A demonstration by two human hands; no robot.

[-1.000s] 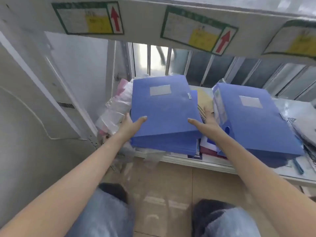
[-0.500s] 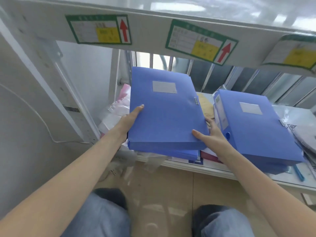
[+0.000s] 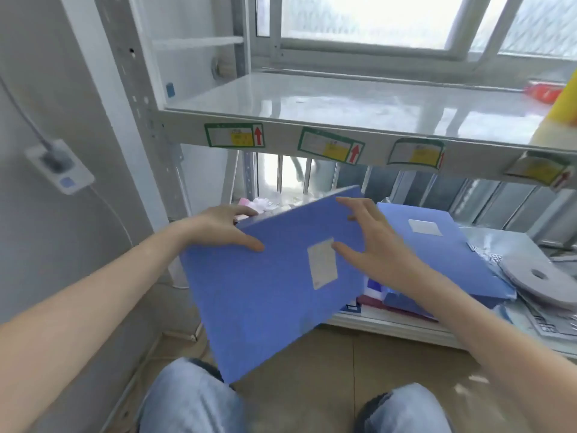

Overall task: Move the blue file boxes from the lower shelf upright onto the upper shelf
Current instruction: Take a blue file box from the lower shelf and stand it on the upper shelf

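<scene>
A blue file box (image 3: 262,301) with a white label hangs tilted in front of the lower shelf (image 3: 406,331), clear of it. My left hand (image 3: 218,229) grips its upper left edge, thumb on the front face. My right hand (image 3: 371,245) holds its upper right edge with fingers spread over the face. A second blue file box (image 3: 437,254) lies flat on the lower shelf to the right, on top of other files. The upper shelf (image 3: 343,101) is a bare white board above the box.
Green-and-yellow labels (image 3: 234,135) with red arrows line the upper shelf's front edge. A yellow object (image 3: 562,98) and a red one (image 3: 543,90) sit at its far right. Tape rolls (image 3: 530,276) and papers crowd the lower shelf's right. A wall socket (image 3: 59,165) is left.
I have lifted the top blue file box off the lower shelf stack, pulled it outward and tipped it on edge. My view has risen, so the upper shelf surface shows.
</scene>
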